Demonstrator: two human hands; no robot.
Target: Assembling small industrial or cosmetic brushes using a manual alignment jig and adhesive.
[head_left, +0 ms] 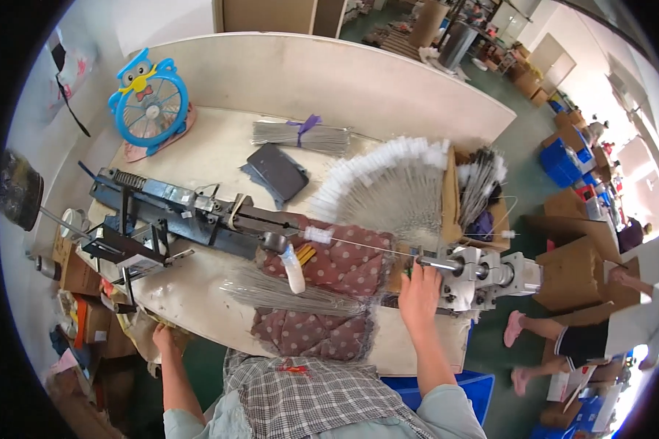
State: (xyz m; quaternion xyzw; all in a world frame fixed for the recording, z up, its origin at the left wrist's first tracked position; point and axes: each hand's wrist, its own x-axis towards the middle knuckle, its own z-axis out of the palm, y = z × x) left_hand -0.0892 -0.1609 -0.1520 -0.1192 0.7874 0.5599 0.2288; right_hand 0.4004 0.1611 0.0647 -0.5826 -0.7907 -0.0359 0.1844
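My right hand [419, 293] reaches to the metal clamp unit [483, 274] at the table's right end. Its fingers are stretched out at the clamp's left side, beside a small green part. A thin wire [366, 245] runs from the long dark bench machine [190, 208] on the left toward that clamp. White bristles [318, 234] sit around the wire near the machine. Low at the table's front left edge is my left hand [163, 336], its fingers closed next to a beige cloth [145, 333]; what they hold is too small to make out.
Fanned-out white-tipped wire brushes [388, 186] lie at the back, beside a cardboard box [452, 194] of more. Polka-dot pads [311, 333] and loose wires [293, 294] lie in front. A blue fan [152, 110] stands back left. Another person [600, 333] is at the right.
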